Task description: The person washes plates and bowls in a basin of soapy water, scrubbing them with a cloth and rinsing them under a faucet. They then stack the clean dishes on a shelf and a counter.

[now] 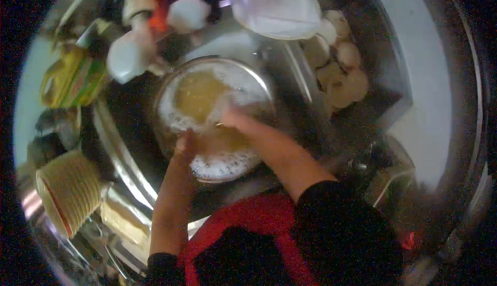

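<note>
A round metal basin (261, 79) holds yellowish, cloudy water (199, 94) with white suds (225, 167) around its edge. My left hand (186, 142) reaches into the near left part of the basin, its fingers mostly below the water. From the right, my right hand (234, 115) dips in near the middle, smeared by motion. Suds and murky water hide whatever either hand may touch. Black sleeves and a red apron (248, 213) show below the basin.
The sink's metal edge (124, 167) curves along the left. A large white bowl-like item (277, 6) stands at the back, with white containers (127, 55) left of it. Pale round items (347, 89) lie to the right. A yellow-green bag (72, 79) and ribbed cream tub (72, 192) sit left.
</note>
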{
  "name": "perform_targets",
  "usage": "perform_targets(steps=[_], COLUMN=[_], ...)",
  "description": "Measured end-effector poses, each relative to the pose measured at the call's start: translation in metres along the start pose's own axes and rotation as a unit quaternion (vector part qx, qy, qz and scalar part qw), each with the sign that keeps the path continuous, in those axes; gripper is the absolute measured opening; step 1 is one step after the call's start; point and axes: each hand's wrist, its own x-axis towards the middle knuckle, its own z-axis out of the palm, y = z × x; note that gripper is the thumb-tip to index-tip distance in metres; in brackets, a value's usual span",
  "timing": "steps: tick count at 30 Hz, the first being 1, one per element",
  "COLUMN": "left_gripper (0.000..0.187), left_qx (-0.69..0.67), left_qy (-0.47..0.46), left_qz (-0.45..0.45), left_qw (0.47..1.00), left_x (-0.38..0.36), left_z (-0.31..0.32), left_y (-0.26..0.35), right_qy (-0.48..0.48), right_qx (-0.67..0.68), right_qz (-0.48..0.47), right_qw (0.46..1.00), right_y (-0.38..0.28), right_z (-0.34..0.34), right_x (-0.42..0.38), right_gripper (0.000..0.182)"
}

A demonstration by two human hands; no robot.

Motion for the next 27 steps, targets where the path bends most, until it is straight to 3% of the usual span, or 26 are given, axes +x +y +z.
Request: perform_targets(steps=[1, 3, 4, 6, 9, 12, 13, 14, 15, 16, 17, 18, 19, 20, 22, 23, 25, 26, 27], left_gripper=[0.038, 0.039, 0.04, 0.041, 0.037, 0.033, 0.033, 0.036, 0.039, 0.043, 0.046, 0.046, 0.048, 0.049, 0.04, 0.034, 0.033, 0.033, 0.034], left_qx=[0.036, 0.094, 0.108, 0.109, -0.014, -0.153, -0.158, -0.061, 0.039, 0.14, 0.242, 0.239, 0.201, 0.163, 0.154, 0.145, 0.079, 0.009, 0.188], left_qy=[0.017, 0.038, 0.042, 0.037, 0.012, 0.014, 0.032, 0.053, 0.085, 0.117, 0.144, 0.171, 0.112, 0.045, 0.036, 0.019, 0.018, 0.024, 0.059], left_qz=[-0.018, -0.047, -0.061, -0.075, -0.08, -0.052, -0.035, 0.042, 0.11, 0.167, 0.216, 0.222, 0.26, 0.295, 0.285, 0.268, 0.26, 0.239, 0.358], left_qw=[0.999, 0.994, 0.991, 0.99, 0.997, 0.987, 0.986, 0.996, 0.99, 0.969, 0.935, 0.93, 0.938, 0.94, 0.945, 0.952, 0.962, 0.971, 0.913], left_x=[0.011, 0.03, 0.035, 0.041, 0.022, -0.026, -0.046, -0.065, -0.085, -0.104, -0.125, -0.14, -0.152, -0.16, -0.169, -0.169, -0.159, -0.152, -0.153], left_z=[-0.008, -0.024, -0.029, -0.037, -0.012, 0.01, 0.017, 0.022, 0.026, 0.031, 0.035, 0.04, 0.05, 0.06, 0.083, 0.091, 0.108, 0.11, 0.112], left_y=[-0.005, -0.016, -0.021, -0.026, -0.007, 0.013, 0.022, 0.032, 0.038, 0.041, 0.044, 0.049, 0.056, 0.058, 0.058, 0.056, 0.056, 0.055, 0.057], right_qy=[0.063, -0.086, -0.081, -0.195, -0.236, -0.285, -0.251, -0.225, -0.169, -0.097, 0.14, 0.055, 0.021, 0.013, -0.057, -0.054, 0.022, 0.027, 0.101], right_qx=[0.019, -0.112, -0.111, -0.092, -0.021, -0.076, 0.056, 0.195, 0.113, 0.147, -0.066, 0.147, 0.355, 0.356, 0.5, 0.499, 0.464, 0.466, 0.31], right_qz=[-0.08, -0.096, -0.087, -0.046, -0.107, -0.157, -0.152, -0.144, -0.169, -0.078, -0.229, -0.127, -0.003, -0.012, 0.045, 0.04, -0.277, -0.275, -0.348], right_qw=[0.995, 0.985, 0.987, 0.975, 0.966, 0.943, 0.954, 0.944, 0.964, 0.981, 0.961, 0.979, 0.934, 0.934, 0.863, 0.864, 0.841, 0.841, 0.879], right_y=[0.014, -0.028, -0.034, -0.05, -0.049, -0.048, -0.011, 0.023, 0.006, 0.011, 0.109, 0.054, -0.011, -0.051, -0.107, -0.117, -0.134, -0.137, -0.145], right_z=[0.027, -0.023, -0.03, -0.024, -0.005, 0.006, 0.038, 0.073, 0.034, 0.037, 0.143, 0.093, 0.032, 0.003, -0.025, -0.014, 0.002, 0.003, -0.006], right_x=[0.01, -0.002, -0.007, -0.006, -0.027, -0.037, -0.03, -0.023, -0.043, -0.054, -0.001, -0.029, -0.061, -0.081, -0.107, -0.105, -0.099, -0.096, -0.095], right_gripper=[0.032, 0.026, 0.026, 0.024, 0.026, 0.029, 0.029, 0.028, 0.024, 0.032, 0.027, 0.025, 0.024, 0.024, 0.027, 0.027, 0.038, 0.038, 0.041])
